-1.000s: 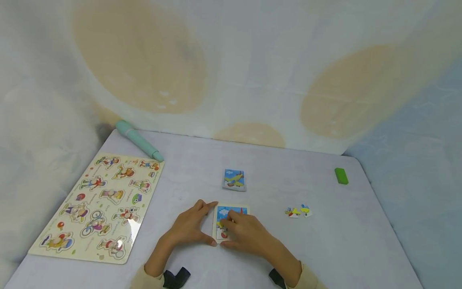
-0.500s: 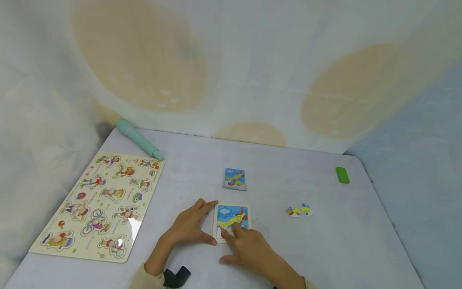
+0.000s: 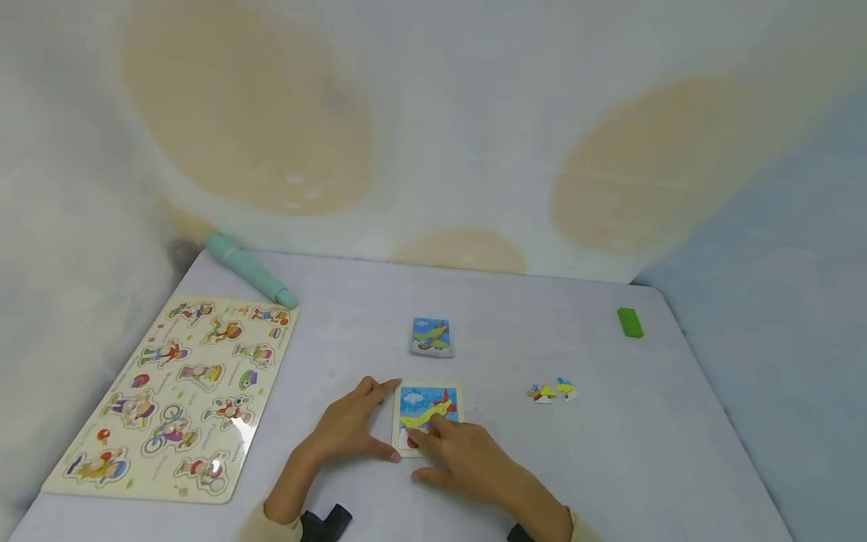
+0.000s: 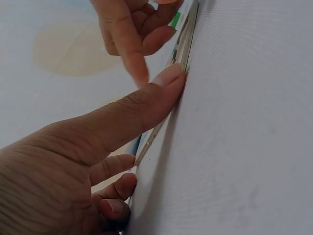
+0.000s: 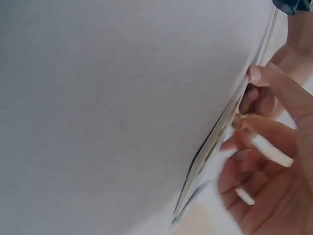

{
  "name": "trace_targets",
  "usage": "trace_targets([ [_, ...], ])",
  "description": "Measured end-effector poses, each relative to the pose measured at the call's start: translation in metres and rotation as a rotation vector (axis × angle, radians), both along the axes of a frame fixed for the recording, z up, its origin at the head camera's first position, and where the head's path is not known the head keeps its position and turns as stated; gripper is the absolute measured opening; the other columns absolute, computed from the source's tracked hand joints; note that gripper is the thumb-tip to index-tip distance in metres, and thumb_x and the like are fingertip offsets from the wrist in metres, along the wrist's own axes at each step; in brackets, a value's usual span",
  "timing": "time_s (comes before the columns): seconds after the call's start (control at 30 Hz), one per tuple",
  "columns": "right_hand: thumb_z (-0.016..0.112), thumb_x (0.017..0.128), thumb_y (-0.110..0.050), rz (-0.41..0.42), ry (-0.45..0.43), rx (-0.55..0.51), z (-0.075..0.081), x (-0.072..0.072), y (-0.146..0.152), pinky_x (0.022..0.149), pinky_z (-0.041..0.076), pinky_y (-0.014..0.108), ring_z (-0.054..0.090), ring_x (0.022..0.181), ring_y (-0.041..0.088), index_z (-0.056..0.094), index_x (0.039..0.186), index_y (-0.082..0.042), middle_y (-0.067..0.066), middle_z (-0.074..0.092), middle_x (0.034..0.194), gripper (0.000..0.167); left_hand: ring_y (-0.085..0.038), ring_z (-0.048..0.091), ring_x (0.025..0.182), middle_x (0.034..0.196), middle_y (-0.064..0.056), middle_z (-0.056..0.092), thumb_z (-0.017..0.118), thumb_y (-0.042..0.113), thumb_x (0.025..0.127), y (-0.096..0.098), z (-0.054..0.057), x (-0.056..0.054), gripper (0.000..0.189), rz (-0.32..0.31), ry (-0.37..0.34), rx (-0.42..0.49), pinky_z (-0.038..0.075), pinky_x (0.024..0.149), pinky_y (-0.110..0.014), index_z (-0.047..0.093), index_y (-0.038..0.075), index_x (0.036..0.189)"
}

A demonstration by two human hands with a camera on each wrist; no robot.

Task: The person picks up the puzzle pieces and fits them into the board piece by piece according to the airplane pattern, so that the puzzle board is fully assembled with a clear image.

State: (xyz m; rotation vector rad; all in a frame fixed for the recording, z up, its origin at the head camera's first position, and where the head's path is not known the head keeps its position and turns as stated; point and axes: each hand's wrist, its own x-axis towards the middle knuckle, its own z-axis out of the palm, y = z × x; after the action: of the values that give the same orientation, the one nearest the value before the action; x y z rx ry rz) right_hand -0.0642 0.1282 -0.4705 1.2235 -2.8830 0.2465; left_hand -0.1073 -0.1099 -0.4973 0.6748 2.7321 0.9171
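Note:
A small square jigsaw puzzle [image 3: 433,403] in a cream frame lies at the front middle of the table, showing a yellow airplane with a red tail on blue sky. My left hand [image 3: 352,429] braces its left side with spread fingers, forefinger at the far corner and thumb at the near one. In the left wrist view the thumb [image 4: 146,105] lies along the frame's edge. My right hand [image 3: 467,459] reaches over the near right part, its forefinger touching the picture's lower left and its thumb apart from the other fingers. The puzzle's lower right is hidden beneath this hand.
Behind the puzzle sits a small stack with a matching airplane picture [image 3: 431,336]. Loose puzzle pieces [image 3: 542,393] lie to the right, and a green block [image 3: 630,322] farther back. A large picture board [image 3: 172,399] and a mint-green rod-shaped thing [image 3: 247,267] occupy the left.
My right hand has drawn back toward me off the middle of the puzzle, uncovering the airplane, and its forefinger now touches the lower left. The left hand keeps its place. The head view has shifted slightly.

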Motion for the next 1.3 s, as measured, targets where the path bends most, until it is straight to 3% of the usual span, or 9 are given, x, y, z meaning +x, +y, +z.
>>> trace_targets([
  [0.13, 0.069, 0.089, -0.048, -0.01, -0.008, -0.052, 0.004, -0.005, 0.01, 0.064, 0.042, 0.013, 0.048, 0.071, 0.0, 0.069, 0.126, -0.017, -0.006, 0.058, 0.098, 0.048, -0.01, 0.042, 0.08, 0.102, 0.005, 0.045, 0.093, 0.051, 0.056, -0.001, -0.002, 0.001, 0.109, 0.005, -0.004, 0.017, 0.038, 0.067, -0.022, 0.047, 0.014, 0.148],
  [0.27, 0.075, 0.086, -0.042, -0.091, -0.068, -0.118, 0.01, -0.008, 0.024, 0.063, 0.04, 0.012, 0.047, 0.071, 0.0, 0.071, 0.12, -0.016, -0.006, 0.056, 0.098, 0.043, -0.01, 0.042, 0.081, 0.102, 0.004, 0.045, 0.093, 0.051, 0.056, 0.0, -0.002, 0.001, 0.109, 0.009, -0.005, 0.022, 0.038, 0.067, -0.023, 0.047, 0.015, 0.147],
  [0.4, 0.08, 0.082, -0.039, -0.176, -0.072, -0.18, 0.01, -0.01, 0.039, 0.061, 0.041, 0.013, 0.047, 0.072, 0.0, 0.073, 0.115, -0.015, -0.007, 0.055, 0.096, 0.042, -0.011, 0.042, 0.082, 0.103, 0.004, 0.046, 0.093, 0.052, 0.055, 0.0, -0.002, 0.0, 0.11, 0.01, -0.012, 0.021, 0.037, 0.067, -0.023, 0.047, 0.015, 0.148],
  [0.6, 0.086, 0.075, -0.038, -0.411, -0.037, -0.167, 0.009, -0.015, 0.063, 0.062, 0.047, 0.017, 0.061, 0.08, 0.007, 0.07, 0.108, -0.013, -0.004, 0.058, 0.097, 0.044, -0.011, 0.042, 0.081, 0.103, 0.004, 0.045, 0.093, 0.052, 0.056, 0.001, -0.003, 0.0, 0.11, 0.003, -0.017, 0.022, 0.037, 0.066, -0.022, 0.046, 0.014, 0.148],
  [0.8, 0.085, 0.076, -0.037, -0.637, -0.128, -0.122, 0.002, -0.027, 0.091, 0.062, 0.046, 0.025, 0.057, 0.078, 0.012, 0.062, 0.114, -0.008, 0.001, 0.058, 0.098, 0.053, -0.011, 0.042, 0.081, 0.102, 0.004, 0.045, 0.093, 0.051, 0.056, 0.0, -0.002, 0.0, 0.11, 0.007, -0.015, 0.023, 0.037, 0.066, -0.022, 0.046, 0.015, 0.148],
  [1.1, 0.079, 0.084, -0.03, -0.801, -0.234, -0.215, -0.003, -0.037, 0.127, 0.064, 0.046, 0.033, 0.059, 0.082, 0.02, 0.058, 0.117, -0.001, 0.011, 0.06, 0.103, 0.048, -0.012, 0.042, 0.081, 0.101, 0.003, 0.045, 0.093, 0.05, 0.055, 0.0, -0.002, 0.001, 0.11, 0.016, -0.02, 0.028, 0.036, 0.066, -0.023, 0.047, 0.015, 0.148],
  [1.3, 0.076, 0.086, -0.026, -0.846, -0.251, -0.232, -0.004, -0.038, 0.137, 0.064, 0.046, 0.033, 0.058, 0.081, 0.022, 0.06, 0.114, 0.003, 0.014, 0.06, 0.1, 0.044, -0.011, 0.041, 0.081, 0.101, 0.003, 0.045, 0.094, 0.051, 0.054, 0.0, -0.002, 0.0, 0.11, 0.014, -0.009, 0.023, 0.037, 0.066, -0.023, 0.047, 0.015, 0.148],
])
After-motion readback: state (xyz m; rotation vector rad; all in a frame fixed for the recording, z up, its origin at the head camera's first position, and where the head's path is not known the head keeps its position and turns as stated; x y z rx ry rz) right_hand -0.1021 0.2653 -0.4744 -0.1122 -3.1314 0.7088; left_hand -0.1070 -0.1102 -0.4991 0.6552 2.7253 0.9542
